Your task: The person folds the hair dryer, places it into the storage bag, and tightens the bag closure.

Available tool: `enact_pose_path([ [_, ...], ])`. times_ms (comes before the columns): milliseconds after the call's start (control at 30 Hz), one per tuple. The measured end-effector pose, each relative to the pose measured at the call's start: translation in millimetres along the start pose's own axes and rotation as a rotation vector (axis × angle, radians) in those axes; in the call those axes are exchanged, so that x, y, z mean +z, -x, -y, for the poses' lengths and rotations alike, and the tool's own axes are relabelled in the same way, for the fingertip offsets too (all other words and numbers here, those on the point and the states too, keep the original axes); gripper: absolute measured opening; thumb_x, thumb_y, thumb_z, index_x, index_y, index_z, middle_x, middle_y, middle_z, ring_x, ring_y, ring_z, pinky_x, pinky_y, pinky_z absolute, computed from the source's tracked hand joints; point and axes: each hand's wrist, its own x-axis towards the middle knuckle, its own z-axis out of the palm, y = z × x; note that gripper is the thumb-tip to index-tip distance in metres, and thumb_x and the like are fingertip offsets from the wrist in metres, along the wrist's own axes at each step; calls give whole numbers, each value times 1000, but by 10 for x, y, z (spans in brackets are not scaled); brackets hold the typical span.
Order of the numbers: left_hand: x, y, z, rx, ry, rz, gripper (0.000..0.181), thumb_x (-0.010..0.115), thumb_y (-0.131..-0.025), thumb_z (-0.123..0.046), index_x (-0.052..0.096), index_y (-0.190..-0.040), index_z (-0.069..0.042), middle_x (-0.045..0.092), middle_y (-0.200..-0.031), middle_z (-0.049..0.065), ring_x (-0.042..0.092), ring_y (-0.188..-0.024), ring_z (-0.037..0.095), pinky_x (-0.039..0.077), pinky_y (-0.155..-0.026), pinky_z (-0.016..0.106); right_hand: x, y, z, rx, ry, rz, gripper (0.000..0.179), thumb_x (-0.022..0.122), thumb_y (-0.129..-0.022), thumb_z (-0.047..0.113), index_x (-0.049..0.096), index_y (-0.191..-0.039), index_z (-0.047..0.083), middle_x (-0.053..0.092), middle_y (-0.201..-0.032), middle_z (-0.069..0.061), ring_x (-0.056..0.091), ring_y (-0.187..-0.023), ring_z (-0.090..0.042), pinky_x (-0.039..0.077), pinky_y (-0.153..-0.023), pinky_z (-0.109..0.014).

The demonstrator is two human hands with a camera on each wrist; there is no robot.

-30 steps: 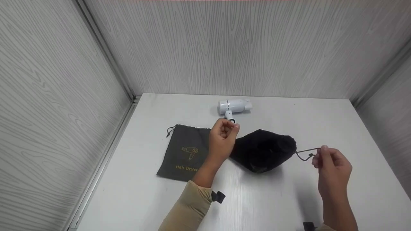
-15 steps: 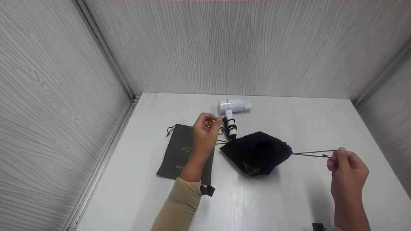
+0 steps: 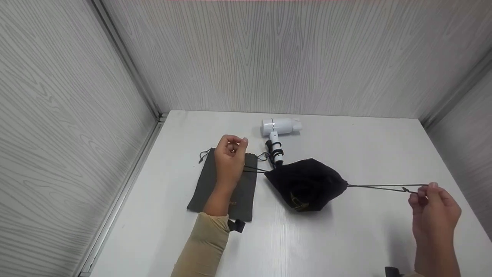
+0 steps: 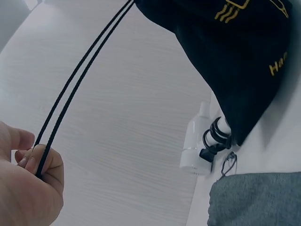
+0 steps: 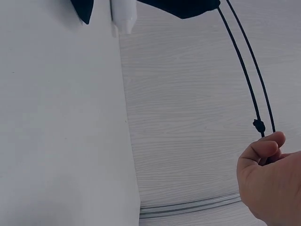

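A black drawstring bag [image 3: 307, 184] with gold print hangs between my hands, its mouth gathered. My left hand [image 3: 230, 161] pinches one doubled drawstring [image 4: 70, 89] with curled fingers, out to the left of the bag. On the far right, my right hand [image 3: 436, 209] grips the other drawstring [image 3: 380, 187], which has a small knot [image 5: 259, 125] just short of the fingertips. Both cords run taut and nearly level in the head view. Gold lettering [image 4: 278, 65] shows on the bag in the left wrist view, partly cut off by the frame.
A white hair dryer [image 3: 282, 127], its black cord wrapped around the handle, lies behind the bag on the white table [image 3: 346, 246]. A flat grey drawstring pouch [image 3: 244, 200] lies under my left forearm. Wood-grain panels [image 3: 288, 57] enclose the back and sides.
My hands have moved apart, left hand leftward and right hand rightward. Both drawstrings have lengthened out of the bag, and its mouth has drawn in from open to gathered.
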Motion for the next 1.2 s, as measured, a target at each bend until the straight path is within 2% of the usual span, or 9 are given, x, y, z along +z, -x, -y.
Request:
enact_pose_path([
  [100, -63, 5, 37, -14, 13, -8, 12, 70, -103, -15, 63, -103, -5, 55, -66, -2, 45, -52, 8, 36, -47, 22, -74, -33, 38, 25, -75, 34, 27, 72, -102, 23, 66, -98, -3, 60, -91, -6, 59, -73, -17, 58, -66, -26],
  [267, -183, -12, 82, -48, 31, -27, 12, 70, -103, -18, 62, -103, -8, 54, -66, -3, 44, -50, 8, 36, -46, 21, -247, -110, 91, 110, -352, 223, 27, 57, -109, 16, 64, -97, -7, 61, -87, -11, 58, -71, -23, 54, -71, -32],
  [333, -236, -25, 98, -65, 33, -38, 13, 70, -103, -19, 63, -102, -8, 52, -64, -3, 42, -50, 8, 35, -47, 22, -315, -145, 93, 147, -467, 305, 25, 51, -111, 14, 60, -101, -7, 61, -87, -14, 58, -72, -26, 52, -71, -34],
  [467, -347, -57, 106, -122, 70, -61, 15, 70, -103, -21, 62, -100, -8, 47, -59, -5, 42, -47, 7, 38, -45, 20, -409, -233, 117, 220, -629, 375, 15, 48, -111, 13, 51, -108, -1, 60, -89, -18, 56, -75, -29, 49, -69, -37],
  [600, -450, -89, 106, -173, 95, -80, 18, 70, -102, -21, 59, -98, -8, 44, -55, -7, 42, -43, 6, 41, -43, 19, -449, -334, 166, 291, -719, 371, 16, 45, -113, 14, 47, -106, -1, 58, -88, -20, 53, -74, -31, 42, -65, -38],
  [733, -517, -105, 121, -197, 82, -90, 20, 71, -102, -24, 59, -98, -8, 44, -54, -8, 41, -42, 4, 40, -42, 19, -461, -386, 184, 326, -736, 348, 18, 43, -113, 16, 46, -105, 1, 56, -88, -18, 50, -74, -30, 36, -64, -36],
  [1000, -552, -119, 127, -221, 112, -73, 21, 70, -103, -25, 57, -100, -8, 42, -51, -9, 38, -41, 4, 37, -41, 19, -514, -415, 263, 352, -826, 399, 16, 41, -114, 16, 44, -106, 2, 55, -91, -21, 49, -75, -33, 33, -66, -39],
  [1133, -555, -144, 128, -243, 142, -62, 21, 69, -104, -27, 57, -102, -10, 41, -51, -10, 36, -42, 5, 36, -42, 20, -543, -434, 305, 384, -900, 382, 17, 43, -113, 16, 45, -107, 1, 55, -90, -22, 47, -73, -36, 29, -66, -38],
  [1200, -550, -154, 122, -252, 147, -54, 20, 68, -104, -27, 57, -103, -10, 40, -51, -9, 36, -42, 6, 36, -42, 20, -549, -446, 314, 397, -930, 378, 18, 43, -114, 17, 45, -106, 1, 54, -89, -23, 46, -72, -36, 24, -67, -34],
])
